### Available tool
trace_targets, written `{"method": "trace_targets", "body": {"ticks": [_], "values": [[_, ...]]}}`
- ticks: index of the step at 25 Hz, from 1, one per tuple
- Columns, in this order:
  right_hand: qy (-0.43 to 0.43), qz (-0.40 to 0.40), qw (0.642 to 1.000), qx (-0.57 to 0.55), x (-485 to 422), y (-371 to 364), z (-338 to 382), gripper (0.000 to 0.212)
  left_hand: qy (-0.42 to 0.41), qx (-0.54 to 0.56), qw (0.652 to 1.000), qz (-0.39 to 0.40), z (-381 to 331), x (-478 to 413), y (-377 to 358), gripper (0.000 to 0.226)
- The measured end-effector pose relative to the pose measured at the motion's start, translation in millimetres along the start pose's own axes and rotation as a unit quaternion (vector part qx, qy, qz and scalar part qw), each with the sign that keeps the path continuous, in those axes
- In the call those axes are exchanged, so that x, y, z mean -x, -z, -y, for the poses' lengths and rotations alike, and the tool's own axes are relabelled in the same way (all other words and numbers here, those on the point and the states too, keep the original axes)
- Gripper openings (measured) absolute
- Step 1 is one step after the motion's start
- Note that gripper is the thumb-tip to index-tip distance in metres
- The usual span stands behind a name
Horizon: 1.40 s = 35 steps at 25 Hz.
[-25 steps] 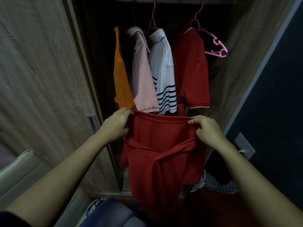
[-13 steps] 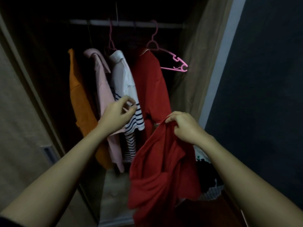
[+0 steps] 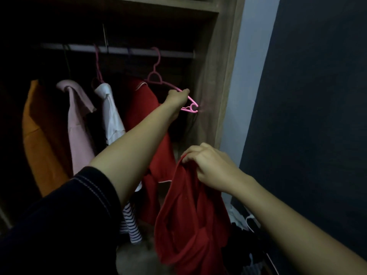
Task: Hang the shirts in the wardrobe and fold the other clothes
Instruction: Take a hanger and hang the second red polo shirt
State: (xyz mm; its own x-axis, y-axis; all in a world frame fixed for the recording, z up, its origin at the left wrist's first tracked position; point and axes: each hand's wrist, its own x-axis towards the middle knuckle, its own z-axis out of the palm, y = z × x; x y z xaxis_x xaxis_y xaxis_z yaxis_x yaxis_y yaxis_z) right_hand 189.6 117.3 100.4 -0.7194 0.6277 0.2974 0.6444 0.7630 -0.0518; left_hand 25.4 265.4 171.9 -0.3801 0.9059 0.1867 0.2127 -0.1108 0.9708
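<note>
red shirt [image 3: 190, 215] bunched below right hand [image 3: 210, 167] clutching it, left hand [image 3: 177, 99] gripping pink hanger [image 3: 190, 107]

Left grip [image 3: 177, 98] extended high; right grip [image 3: 210, 165] clenched.

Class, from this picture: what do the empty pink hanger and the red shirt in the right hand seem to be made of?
Pink hanger: likely moulded plastic, thin, uniform colour, smooth with a faint sheen. Red shirt: soft matte fabric, probably cotton knit, since it bunches and drapes in loose folds; weave too dim to confirm.
</note>
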Motion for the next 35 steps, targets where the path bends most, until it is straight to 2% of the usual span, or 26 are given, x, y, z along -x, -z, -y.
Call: {"method": "trace_targets", "body": {"ticks": [5,7,8,11,13,17,22,25,27,30,33,35], "values": [[0.02,-0.01,0.999,-0.026,-5.7,0.1,-23.8,0.044,0.069,0.065,0.994,-0.047,-4.7,-35.8,-27.3,0.065],[0.017,-0.019,0.999,-0.042,-1.5,-3.4,-32.7,0.042,0.082,0.072,0.993,-0.043,-5.3,-43.8,-31.9,0.068],[0.015,-0.023,0.998,-0.051,0.8,-4.5,-37.7,0.043,0.081,0.066,0.994,-0.037,-7.1,-46.5,-32.9,0.06],[0.007,-0.026,0.997,-0.068,6.6,-6.2,-46.5,0.046,0.049,0.1,0.993,-0.045,-11.2,-55.8,-31.4,0.004],[0.01,-0.036,0.997,-0.07,7.9,-5.7,-44.6,0.047,0.034,0.146,0.988,-0.019,-17.6,-52.8,-28.8,0.02],[0.021,-0.049,0.995,-0.082,8.5,-4.6,-30.7,0.048,0.029,0.221,0.974,0.034,-32.0,-23.3,-20.8,0.021],[0.023,-0.047,0.993,-0.104,6.7,-15.8,-14.4,0.05,0.046,0.265,0.962,0.041,-43.8,44.7,9.5,0.023],[0.023,-0.043,0.994,-0.097,1.0,-26.3,4.4,0.05,0.044,0.197,0.979,0.003,-27.7,93.6,40.5,0.029],[0.026,-0.038,0.995,-0.09,-1.6,-32.9,20.2,0.049,0.008,0.094,0.994,-0.047,-6.1,128.3,67.4,0.022],[0.029,-0.018,0.996,-0.085,-5.4,-46.5,28.7,0.048,-0.033,-0.013,0.997,-0.062,33.6,168.9,108.3,0.016],[0.001,-0.01,0.994,-0.112,-8.0,-62.1,42.1,0.049,-0.136,-0.178,0.971,-0.086,81.1,213.3,168.5,0.014],[-0.028,-0.012,0.992,-0.124,-7.1,-75.1,54.6,0.049,-0.165,-0.231,0.954,-0.1,115.9,245.1,214.5,0.019]]}}
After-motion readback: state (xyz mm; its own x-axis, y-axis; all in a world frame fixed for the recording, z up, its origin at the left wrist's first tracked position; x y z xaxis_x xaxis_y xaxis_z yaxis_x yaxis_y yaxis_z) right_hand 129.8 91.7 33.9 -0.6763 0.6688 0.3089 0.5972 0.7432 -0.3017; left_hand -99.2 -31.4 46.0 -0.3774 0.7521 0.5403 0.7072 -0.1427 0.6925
